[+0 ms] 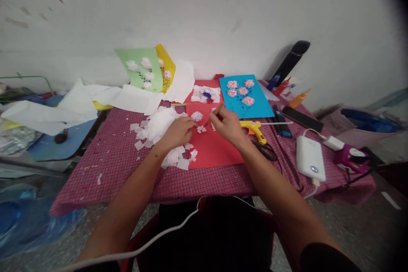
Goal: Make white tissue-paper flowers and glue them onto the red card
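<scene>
On a red sheet [218, 153] sits a round white paper flower [196, 116] with dark specks. Just below it is a small crumpled white paper piece [201, 129]. My left hand [180, 131] has its fingers bent and close together, the tips at the left edge of this small piece. From the right, my right hand [228, 125] pinches a thin brown stick-like tool [217, 109], its lower end slanting down toward the same piece. Another white flower shows partly behind my right fingers. Loose white paper squares [156, 125] lie heaped beside my left hand.
A blue card [244, 110] with pink-white flowers lies behind my right hand. The yellow glue gun [255, 129], scissors [266, 151], phone [302, 119] and white power bank [310, 157] are at the right. Green card [142, 66] leans on the wall; a stained tissue [207, 94] lies in front.
</scene>
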The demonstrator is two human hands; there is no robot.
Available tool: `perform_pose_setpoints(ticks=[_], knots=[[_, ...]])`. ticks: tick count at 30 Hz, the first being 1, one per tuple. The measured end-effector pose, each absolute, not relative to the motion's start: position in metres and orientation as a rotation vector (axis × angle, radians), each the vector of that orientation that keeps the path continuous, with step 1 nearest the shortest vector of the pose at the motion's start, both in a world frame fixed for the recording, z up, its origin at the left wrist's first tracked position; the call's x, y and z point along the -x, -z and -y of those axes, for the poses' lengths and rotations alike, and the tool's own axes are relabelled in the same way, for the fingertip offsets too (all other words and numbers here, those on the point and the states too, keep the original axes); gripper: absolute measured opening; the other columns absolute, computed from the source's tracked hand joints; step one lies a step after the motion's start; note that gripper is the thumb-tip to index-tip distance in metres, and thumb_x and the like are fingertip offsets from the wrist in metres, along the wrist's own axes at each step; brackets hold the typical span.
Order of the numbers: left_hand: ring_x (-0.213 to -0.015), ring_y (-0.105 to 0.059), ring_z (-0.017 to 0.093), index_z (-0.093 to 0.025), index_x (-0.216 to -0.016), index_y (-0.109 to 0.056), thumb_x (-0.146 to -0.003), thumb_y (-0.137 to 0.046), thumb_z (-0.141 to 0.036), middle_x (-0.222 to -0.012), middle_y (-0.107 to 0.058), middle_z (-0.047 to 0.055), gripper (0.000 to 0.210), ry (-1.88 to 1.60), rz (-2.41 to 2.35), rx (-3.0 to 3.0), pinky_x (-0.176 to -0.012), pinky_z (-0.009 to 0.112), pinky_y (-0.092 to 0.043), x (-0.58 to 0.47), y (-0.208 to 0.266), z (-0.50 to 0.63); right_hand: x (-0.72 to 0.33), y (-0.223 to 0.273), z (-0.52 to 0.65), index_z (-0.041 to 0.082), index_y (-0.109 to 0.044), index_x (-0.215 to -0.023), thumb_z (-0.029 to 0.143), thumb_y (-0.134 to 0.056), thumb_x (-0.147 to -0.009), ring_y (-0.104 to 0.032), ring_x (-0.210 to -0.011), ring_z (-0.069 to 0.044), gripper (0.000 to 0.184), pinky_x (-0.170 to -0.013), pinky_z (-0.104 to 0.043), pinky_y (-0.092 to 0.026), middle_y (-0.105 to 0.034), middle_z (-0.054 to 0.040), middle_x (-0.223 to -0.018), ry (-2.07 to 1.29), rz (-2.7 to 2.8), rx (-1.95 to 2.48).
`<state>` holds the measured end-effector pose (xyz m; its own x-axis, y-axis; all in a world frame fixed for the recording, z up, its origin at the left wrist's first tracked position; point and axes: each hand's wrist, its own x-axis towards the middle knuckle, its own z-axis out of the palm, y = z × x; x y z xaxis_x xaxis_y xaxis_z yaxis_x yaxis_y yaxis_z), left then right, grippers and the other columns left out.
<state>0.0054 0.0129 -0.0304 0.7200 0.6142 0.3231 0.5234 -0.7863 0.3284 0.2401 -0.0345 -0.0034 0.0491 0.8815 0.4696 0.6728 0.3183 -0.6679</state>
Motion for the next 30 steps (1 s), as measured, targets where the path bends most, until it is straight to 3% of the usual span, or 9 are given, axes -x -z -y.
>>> perform_pose_setpoints(ticks=[10, 18, 27, 30], knots=[[-0.102, -0.067, 0.024, -0.019, -0.108, -0.076, -0.087, -0.050, -0.011, -0.104, -0.075, 0.008, 0.035, -0.564, -0.781, -2.741, -0.094, 0.042, -0.054, -0.003, 0.024, -0.010, -0.241, 0.017, 0.035, 0.021, -0.062, -0.077, 0.034, -0.057, -0.095, -0.062, -0.066, -0.019, 0.022, -0.063, -0.030, -0.037, -0.069, -0.0039, -0.072, -0.306, 1.713, 1.417], [-0.101, -0.068, 0.024, -0.020, -0.108, -0.077, -0.093, -0.050, -0.018, -0.102, -0.076, 0.008, 0.031, -0.545, -0.821, -2.729, -0.095, 0.042, -0.052, 0.005, 0.018, -0.012, -0.237, 0.022, 0.035, 0.021, -0.064, -0.077, 0.031, -0.059, -0.095, -0.062, -0.064, -0.019, 0.021, -0.061, -0.030, -0.037, -0.068, -0.0031, -0.070, -0.321, 1.739, 1.395], [-0.089, -0.068, 0.022, -0.018, -0.106, -0.079, -0.087, -0.070, -0.039, -0.099, -0.076, 0.008, 0.030, -0.116, -0.704, -2.540, -0.083, 0.033, -0.049, 0.021, -0.006, -0.005, -0.242, 0.004, 0.050, 0.021, -0.067, -0.082, 0.035, -0.061, -0.095, -0.057, -0.061, -0.016, 0.020, -0.060, -0.031, -0.041, -0.065, -0.0005, -0.068, -0.404, 1.596, 1.262], [-0.089, -0.067, 0.022, -0.019, -0.102, -0.081, -0.083, -0.070, -0.035, -0.093, -0.075, 0.007, 0.028, -0.054, -0.666, -2.552, -0.081, 0.032, -0.048, 0.017, -0.004, -0.002, -0.237, 0.009, 0.057, 0.021, -0.068, -0.079, 0.035, -0.063, -0.094, -0.057, -0.061, -0.015, 0.021, -0.059, -0.031, -0.041, -0.067, -0.0007, -0.070, -0.485, 1.620, 1.230]])
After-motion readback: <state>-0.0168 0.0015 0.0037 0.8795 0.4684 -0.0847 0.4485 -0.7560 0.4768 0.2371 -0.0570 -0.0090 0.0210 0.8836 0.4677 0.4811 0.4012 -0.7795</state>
